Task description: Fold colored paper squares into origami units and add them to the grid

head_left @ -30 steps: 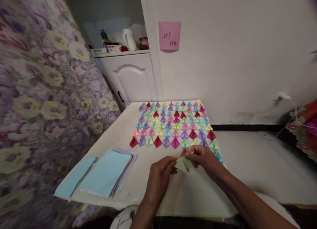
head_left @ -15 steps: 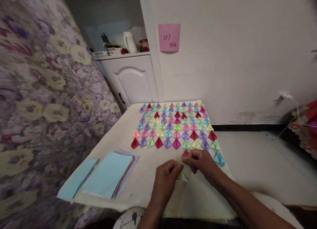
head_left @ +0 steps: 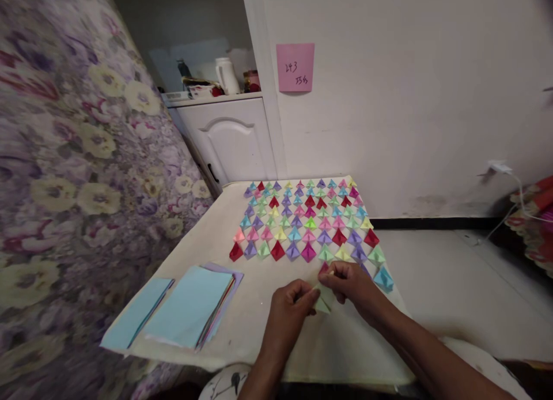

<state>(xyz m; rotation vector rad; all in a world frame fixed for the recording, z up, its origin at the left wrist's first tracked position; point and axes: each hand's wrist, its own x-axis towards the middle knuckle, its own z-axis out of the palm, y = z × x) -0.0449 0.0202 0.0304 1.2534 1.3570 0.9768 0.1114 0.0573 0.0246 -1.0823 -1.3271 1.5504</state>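
Between my hands is a small pale green folded paper (head_left: 321, 305), held just above the near part of the table. My left hand (head_left: 294, 303) pinches its left side between thumb and fingers. My right hand (head_left: 347, 280) is closed on its upper right edge, fingers curled. Beyond them lie rows of small folded paper pieces (head_left: 308, 251) in red, purple, green, pink, blue and yellow. A red piece (head_left: 323, 268) is partly hidden behind my right hand, and a blue piece (head_left: 383, 279) lies to the right of it.
A stack of coloured paper sheets (head_left: 190, 308), light blue on top, lies at the table's left, beside a narrower blue stack (head_left: 137, 312). A floral curtain (head_left: 99, 198) hangs along the left. A white wall (head_left: 415, 112) with a pink note (head_left: 295, 67) stands behind the table (head_left: 194, 233).
The green paper has turned slightly in my fingers, and its lower flap now shows as a pointed corner. Both hands stay almost in the same place.
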